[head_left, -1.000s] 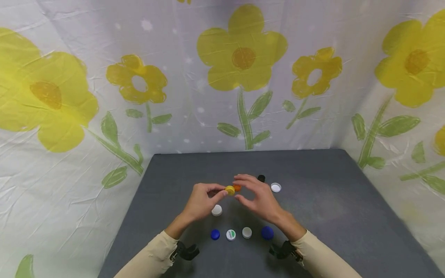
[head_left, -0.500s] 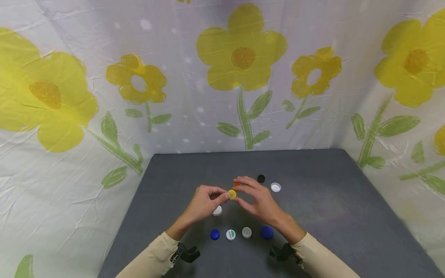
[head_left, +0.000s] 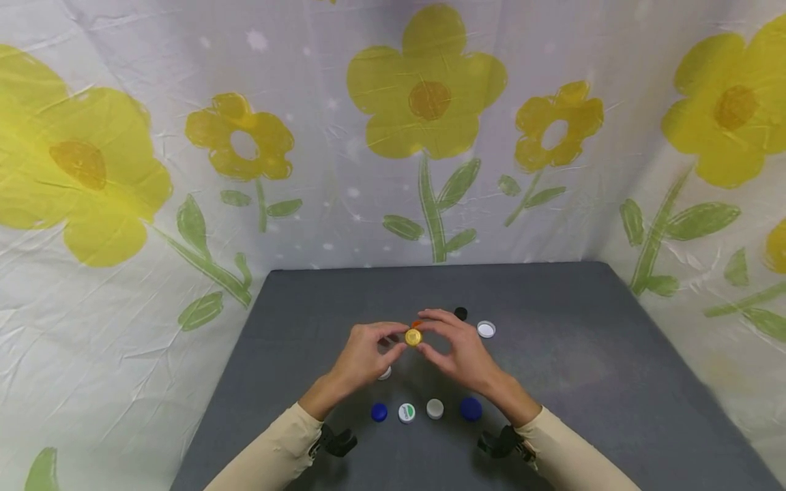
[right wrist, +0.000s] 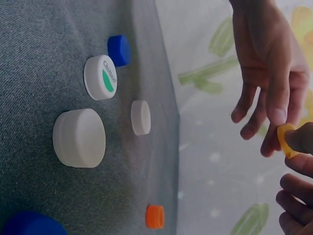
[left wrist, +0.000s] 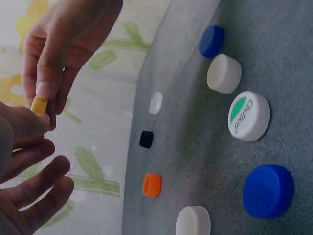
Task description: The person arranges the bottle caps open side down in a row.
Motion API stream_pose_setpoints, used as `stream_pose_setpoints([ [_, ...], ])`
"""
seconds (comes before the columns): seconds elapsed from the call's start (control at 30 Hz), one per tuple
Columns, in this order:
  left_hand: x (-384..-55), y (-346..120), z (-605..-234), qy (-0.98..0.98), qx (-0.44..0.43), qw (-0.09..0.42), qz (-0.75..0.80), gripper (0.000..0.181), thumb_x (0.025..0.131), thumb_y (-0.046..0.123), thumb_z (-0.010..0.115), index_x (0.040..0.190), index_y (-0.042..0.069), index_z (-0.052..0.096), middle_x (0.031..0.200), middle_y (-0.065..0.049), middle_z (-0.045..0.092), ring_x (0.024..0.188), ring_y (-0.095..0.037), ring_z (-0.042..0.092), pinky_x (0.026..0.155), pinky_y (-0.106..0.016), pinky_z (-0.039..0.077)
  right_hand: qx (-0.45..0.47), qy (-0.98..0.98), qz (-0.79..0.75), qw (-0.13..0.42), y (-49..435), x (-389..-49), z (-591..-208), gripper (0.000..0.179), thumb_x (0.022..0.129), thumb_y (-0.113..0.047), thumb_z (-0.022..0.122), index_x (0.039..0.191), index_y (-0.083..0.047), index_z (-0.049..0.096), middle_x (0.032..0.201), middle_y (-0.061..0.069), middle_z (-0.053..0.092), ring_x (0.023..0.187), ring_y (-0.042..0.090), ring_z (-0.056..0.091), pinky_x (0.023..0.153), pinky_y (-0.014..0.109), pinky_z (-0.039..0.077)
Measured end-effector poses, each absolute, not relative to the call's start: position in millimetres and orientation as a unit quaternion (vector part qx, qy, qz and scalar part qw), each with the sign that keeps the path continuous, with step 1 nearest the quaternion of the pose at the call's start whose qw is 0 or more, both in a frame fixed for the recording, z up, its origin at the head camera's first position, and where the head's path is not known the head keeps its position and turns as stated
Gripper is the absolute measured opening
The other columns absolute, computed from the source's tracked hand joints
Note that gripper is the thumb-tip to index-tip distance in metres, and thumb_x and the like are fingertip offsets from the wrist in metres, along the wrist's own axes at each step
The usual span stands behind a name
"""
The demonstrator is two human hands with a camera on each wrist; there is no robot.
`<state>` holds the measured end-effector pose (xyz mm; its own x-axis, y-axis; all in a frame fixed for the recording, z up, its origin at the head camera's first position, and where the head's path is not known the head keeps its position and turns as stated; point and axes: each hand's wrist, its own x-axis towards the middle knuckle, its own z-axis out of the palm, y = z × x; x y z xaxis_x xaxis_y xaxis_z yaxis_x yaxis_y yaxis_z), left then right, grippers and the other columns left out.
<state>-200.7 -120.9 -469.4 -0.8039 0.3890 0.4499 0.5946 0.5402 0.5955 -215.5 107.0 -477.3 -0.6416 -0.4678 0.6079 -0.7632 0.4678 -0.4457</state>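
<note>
Between my two hands, above the table, is a small yellow bottle cap [head_left: 413, 337], its round face toward the head camera. My left hand [head_left: 364, 349] pinches its left edge with thumb and forefinger. From the other side my right hand [head_left: 459, 346] pinches it as well. In the right wrist view the right thumb partly covers the yellow cap [right wrist: 283, 138]. Below the hands an orange cap [left wrist: 152, 185] lies on the table, mostly hidden by fingers in the head view. A white cap [head_left: 385, 373] sits under the left hand, partly covered.
Nearer me stands a row of caps: a blue cap [head_left: 379, 412], a white cap with green print [head_left: 406, 412], a plain white cap [head_left: 434, 408] and a larger blue cap [head_left: 471, 408]. Beyond the right hand lie a black cap [head_left: 460, 313] and a shallow white cap [head_left: 486, 329].
The yellow cap has shifted slightly right and turned its face toward the head camera. The left fingertips have spread to its edge, and the right fingers have closed in on it.
</note>
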Motion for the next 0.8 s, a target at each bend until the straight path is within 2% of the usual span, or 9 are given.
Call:
stream_pose_setpoints([
  [0.27,-205.5,-121.5,-474.0,-0.867,-0.319,0.162,-0.347,0.025,0.087,0.014,0.079,0.112,0.011,0.075,0.11,-0.004,0.076,0.086,-0.019,0.072,0.073,-0.038,0.06,0.355,-0.844,0.359,0.179,106.1,-216.8,-478.5,0.027,0.09,-0.026,0.076,0.115,-0.017,0.073,0.134,0.006,0.064,0.123,0.021,0.062,0.096,0.044,0.053],
  [0.4,-207.3,-122.9,-476.5,-0.88,-0.316,0.163,-0.315,0.026,0.087,0.019,0.08,0.112,0.014,0.076,0.111,-0.001,0.076,0.089,-0.018,0.071,0.075,-0.034,0.059,0.352,-0.853,0.345,0.173,104.9,-219.2,-481.8,0.027,0.089,-0.027,0.077,0.114,-0.018,0.073,0.134,0.002,0.063,0.124,0.021,0.061,0.097,0.043,0.053],
  [0.53,-208.7,-123.2,-480.0,-0.896,-0.302,0.159,-0.285,0.026,0.086,0.022,0.081,0.111,0.016,0.076,0.109,0.001,0.076,0.091,-0.017,0.071,0.078,-0.032,0.058,0.351,-0.859,0.336,0.162,102.8,-221.7,-487.4,0.026,0.088,-0.027,0.079,0.111,-0.017,0.074,0.133,0.005,0.064,0.123,0.023,0.062,0.096,0.044,0.053],
  [0.63,-210.0,-123.5,-482.4,-0.905,-0.3,0.147,-0.263,0.024,0.086,0.024,0.08,0.109,0.017,0.076,0.107,0.002,0.076,0.092,-0.016,0.071,0.08,-0.034,0.057,0.353,-0.863,0.329,0.148,101.3,-223.7,-492.3,0.024,0.087,-0.027,0.079,0.108,-0.017,0.075,0.132,0.009,0.065,0.123,0.026,0.062,0.097,0.045,0.053],
  [0.8,-212.5,-124.3,-487.8,-0.919,-0.302,0.117,-0.225,0.021,0.088,0.026,0.078,0.108,0.019,0.077,0.108,0.003,0.076,0.099,-0.017,0.071,0.084,-0.038,0.057,0.366,-0.868,0.304,0.143,97.5,-227.6,-501.0,0.021,0.085,-0.024,0.08,0.104,-0.017,0.076,0.131,0.007,0.065,0.123,0.026,0.062,0.096,0.044,0.053],
])
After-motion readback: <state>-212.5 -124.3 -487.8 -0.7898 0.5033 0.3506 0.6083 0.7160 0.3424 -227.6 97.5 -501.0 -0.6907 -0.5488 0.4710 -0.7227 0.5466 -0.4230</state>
